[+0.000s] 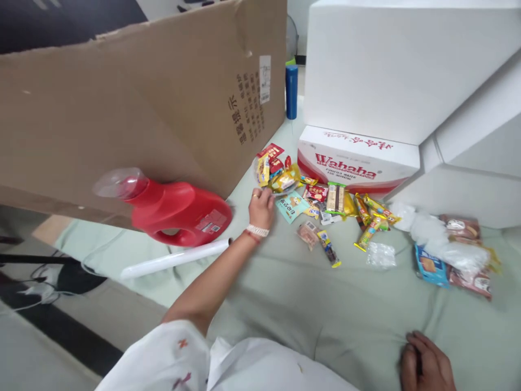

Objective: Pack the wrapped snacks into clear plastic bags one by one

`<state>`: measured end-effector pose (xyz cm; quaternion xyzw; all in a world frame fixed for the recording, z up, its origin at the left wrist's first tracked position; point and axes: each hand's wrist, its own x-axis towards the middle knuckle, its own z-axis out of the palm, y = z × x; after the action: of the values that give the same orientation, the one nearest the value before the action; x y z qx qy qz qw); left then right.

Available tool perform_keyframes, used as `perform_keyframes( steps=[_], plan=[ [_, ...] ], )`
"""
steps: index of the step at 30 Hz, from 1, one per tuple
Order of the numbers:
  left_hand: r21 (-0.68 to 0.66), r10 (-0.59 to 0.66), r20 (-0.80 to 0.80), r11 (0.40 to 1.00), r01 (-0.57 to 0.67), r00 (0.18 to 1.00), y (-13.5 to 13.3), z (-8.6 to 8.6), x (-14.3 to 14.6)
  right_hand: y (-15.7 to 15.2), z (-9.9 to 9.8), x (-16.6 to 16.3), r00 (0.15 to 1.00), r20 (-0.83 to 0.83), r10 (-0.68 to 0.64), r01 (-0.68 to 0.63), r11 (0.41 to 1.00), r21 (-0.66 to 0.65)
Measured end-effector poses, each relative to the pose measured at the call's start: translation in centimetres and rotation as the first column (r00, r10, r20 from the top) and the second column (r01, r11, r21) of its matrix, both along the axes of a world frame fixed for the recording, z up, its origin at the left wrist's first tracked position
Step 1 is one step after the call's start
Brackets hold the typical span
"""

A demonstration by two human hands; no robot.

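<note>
My left hand point(261, 209), with a ring and a pale bracelet, reaches forward, its fingers closed on the near rim of a clear plastic bowl point(257, 172). Wrapped snacks in red and yellow packets fill the bowl. Beside it lie a light blue packet point(292, 206), a green-edged wafer packet point(336, 197) and several yellow snack bars point(368, 232). Nearer to me are a small pinkish packet point(308, 234) and a dark bar with yellow ends point(329, 249). My right hand point(427, 361) rests on the green sheet at the lower right, fingers curled, with nothing visible in them.
A red detergent bottle point(183, 212) lies left, above a white roll point(175, 259). A large cardboard box point(142, 108) stands behind it. A Wahaba-like "Wahaha" carton point(354, 163) and white boxes point(378, 65) stand behind the snacks. A blue cylinder point(291, 92) stands farther back; bagged snacks point(432, 266) lie right.
</note>
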<state>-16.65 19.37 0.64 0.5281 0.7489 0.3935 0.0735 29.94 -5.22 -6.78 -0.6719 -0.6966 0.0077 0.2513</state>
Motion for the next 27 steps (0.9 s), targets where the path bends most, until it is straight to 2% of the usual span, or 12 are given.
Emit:
perform_keyframes(
  steps=[4,6,7,8,10,12,13,17,20,22,24,27],
  plan=[
    [0.090,-0.187,0.072,0.979,0.181,0.980,-5.5,3.0,1.9,0.0,0.1,-0.4,0.998,-0.021,-0.053,0.053,0.998,-0.017],
    [0.085,-0.263,0.422,0.964,0.252,0.867,-6.3,4.1,4.2,0.1,0.2,-0.7,0.997,-0.037,-0.064,0.063,0.998,-0.024],
    [0.073,-0.245,0.648,0.962,0.261,0.721,-6.2,4.4,5.5,0.1,0.2,-0.9,0.997,-0.044,-0.065,0.064,0.998,-0.028],
    [0.053,-0.180,0.844,0.966,0.255,0.506,-5.8,4.5,7.0,0.1,0.3,-0.9,0.997,-0.051,-0.064,0.062,0.998,-0.029],
    [-0.023,0.012,0.999,0.973,0.230,0.046,-4.7,4.1,9.9,0.1,0.3,-0.9,0.996,-0.074,-0.056,0.054,0.998,-0.028],
    [-0.074,0.121,0.977,0.965,0.253,-0.176,-3.7,3.5,12.3,0.1,0.5,-0.7,0.992,-0.115,-0.056,0.052,0.998,-0.038],
    [-0.083,0.149,0.963,0.957,0.277,-0.224,-3.4,3.2,13.2,0.1,0.6,-0.6,0.988,-0.143,-0.058,0.051,0.997,-0.054],
    [-0.051,0.194,0.914,0.927,0.372,-0.357,-4.0,2.9,14.5,0.6,1.8,-0.2,0.934,-0.322,-0.153,0.092,0.976,-0.196],
    [-0.016,0.227,0.876,0.895,0.445,-0.426,-5.8,3.1,14.4,1.7,3.8,-1.5,0.795,-0.522,-0.309,0.156,0.936,-0.317],
    [-0.023,0.293,0.875,0.820,0.572,-0.385,-7.4,2.7,14.8,2.7,5.7,-3.2,0.625,-0.701,-0.342,0.104,0.928,-0.359],
    [-0.058,0.352,0.896,0.697,0.714,-0.272,-9.5,1.7,15.6,3.4,7.5,-4.9,0.381,-0.880,-0.283,-0.029,0.948,-0.317],
    [-0.084,0.338,0.932,0.557,0.827,-0.133,-13.0,-0.2,17.1,3.2,9.2,-6.4,0.091,-0.972,-0.217,-0.237,0.943,-0.233]
  ],
)
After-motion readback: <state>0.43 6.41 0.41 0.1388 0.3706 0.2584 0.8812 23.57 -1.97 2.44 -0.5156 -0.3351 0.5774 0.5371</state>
